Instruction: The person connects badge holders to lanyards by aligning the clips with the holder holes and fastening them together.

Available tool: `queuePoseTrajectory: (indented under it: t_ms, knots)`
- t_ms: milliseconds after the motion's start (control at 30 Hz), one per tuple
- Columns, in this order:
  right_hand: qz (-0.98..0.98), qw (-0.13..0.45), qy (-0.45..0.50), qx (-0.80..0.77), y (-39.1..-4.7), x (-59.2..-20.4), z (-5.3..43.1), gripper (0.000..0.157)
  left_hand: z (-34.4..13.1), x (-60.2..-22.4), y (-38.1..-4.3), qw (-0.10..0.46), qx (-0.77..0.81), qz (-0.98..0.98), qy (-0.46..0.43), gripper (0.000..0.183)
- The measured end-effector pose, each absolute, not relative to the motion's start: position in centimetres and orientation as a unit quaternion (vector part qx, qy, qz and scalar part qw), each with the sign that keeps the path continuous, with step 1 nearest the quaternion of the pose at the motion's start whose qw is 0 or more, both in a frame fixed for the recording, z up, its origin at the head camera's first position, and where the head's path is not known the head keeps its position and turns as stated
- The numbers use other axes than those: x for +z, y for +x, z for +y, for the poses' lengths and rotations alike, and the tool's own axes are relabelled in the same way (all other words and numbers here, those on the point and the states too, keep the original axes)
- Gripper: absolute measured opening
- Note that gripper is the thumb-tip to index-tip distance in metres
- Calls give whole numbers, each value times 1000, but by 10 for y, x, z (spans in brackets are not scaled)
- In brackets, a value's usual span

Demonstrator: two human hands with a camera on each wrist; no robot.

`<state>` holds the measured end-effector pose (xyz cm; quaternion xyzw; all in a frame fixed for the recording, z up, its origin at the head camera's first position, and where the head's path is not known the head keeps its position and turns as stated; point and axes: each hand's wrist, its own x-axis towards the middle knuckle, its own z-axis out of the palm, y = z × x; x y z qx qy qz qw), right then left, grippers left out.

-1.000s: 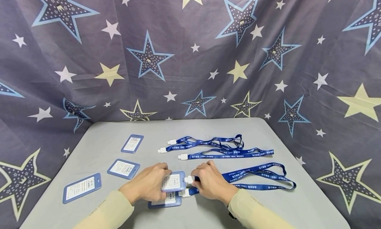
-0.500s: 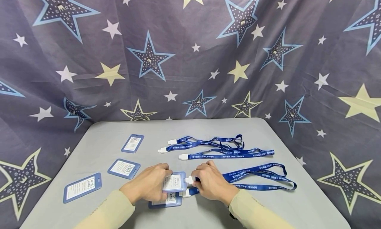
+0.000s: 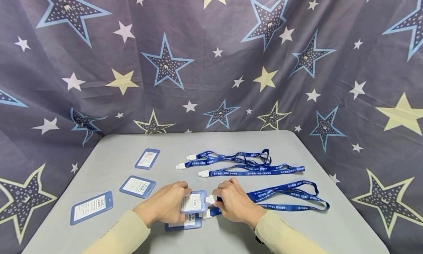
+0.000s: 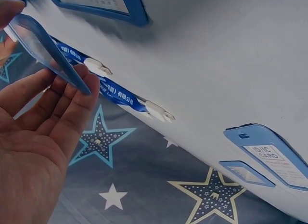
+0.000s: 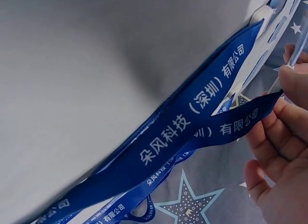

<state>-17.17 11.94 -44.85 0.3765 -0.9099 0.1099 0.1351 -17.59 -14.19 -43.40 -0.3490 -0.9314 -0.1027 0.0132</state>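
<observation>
My left hand (image 3: pixel 165 202) pinches a blue-framed ID card holder (image 3: pixel 192 202) by its left end, raised a little over the table. In the left wrist view that card holder (image 4: pixel 48 53) is seen edge-on between thumb and fingers. My right hand (image 3: pixel 236 202) pinches the white clip (image 3: pixel 210 199) of a blue lanyard (image 5: pixel 240 123), and the clip meets the holder's slotted end. Whether it is hooked through the slot cannot be seen. Just below lies a second card holder (image 3: pixel 183 226), partly covered, with another lanyard's white clip (image 3: pixel 206 214) at its end.
Loose card holders lie to the left: one at the back (image 3: pixel 147 159), one mid-table (image 3: pixel 137 187), one near the left edge (image 3: pixel 91 207). Several blue lanyards (image 3: pixel 244 169) with white clips stretch across the back right. A star-patterned curtain (image 3: pixel 211 63) hangs behind the grey table (image 3: pixel 115 147).
</observation>
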Motion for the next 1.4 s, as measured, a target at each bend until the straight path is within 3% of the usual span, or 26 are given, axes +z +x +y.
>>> queuePoseTrajectory:
  t_ms: [1400]
  knots:
    - [-909,132,380,107,-166,-450,120,11,-138,-432,-174,1,-120,-924,-363,61]
